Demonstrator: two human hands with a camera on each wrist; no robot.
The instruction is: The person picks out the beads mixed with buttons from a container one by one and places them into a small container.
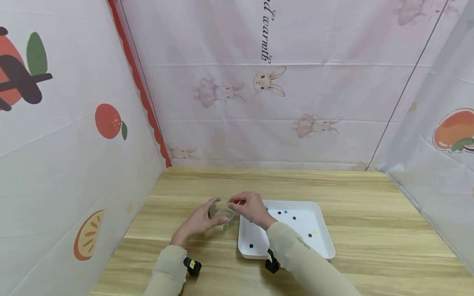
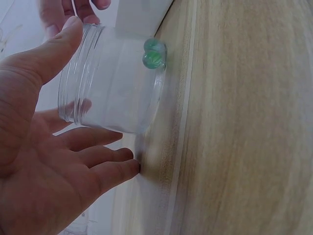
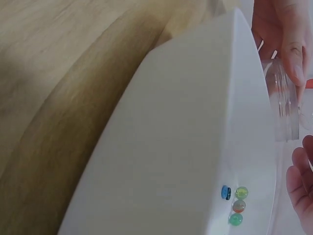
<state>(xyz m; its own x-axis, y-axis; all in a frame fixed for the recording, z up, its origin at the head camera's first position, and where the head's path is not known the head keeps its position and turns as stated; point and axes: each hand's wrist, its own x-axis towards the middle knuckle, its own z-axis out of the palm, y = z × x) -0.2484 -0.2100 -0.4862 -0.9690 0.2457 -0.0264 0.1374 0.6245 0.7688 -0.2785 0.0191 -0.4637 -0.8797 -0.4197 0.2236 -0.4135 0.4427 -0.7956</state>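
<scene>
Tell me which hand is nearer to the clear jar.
Left: the left hand holds the clear jar by its side, while the right hand is beside its rim.

Over there the jar (image 1: pixel 221 211) stands between the left edge of the table (image 1: pixel 370 213) and the tray (image 1: pixel 255 234), marbles (image 2: pixel 152 59) at its bottom. Buttons (image 1: pixel 294 218) and more marbles lie inside the tray (one button sits apart, I notice, by its near left corner).

My head view looks forward and down across the table (image 1: pixel 374 209) from farther back. My left wrist view, turned sideways, sits close to the jar (image 2: pixel 110 81); my right closely faces the tray (image 3: pixel 166 112). All three share the jar.
</scene>
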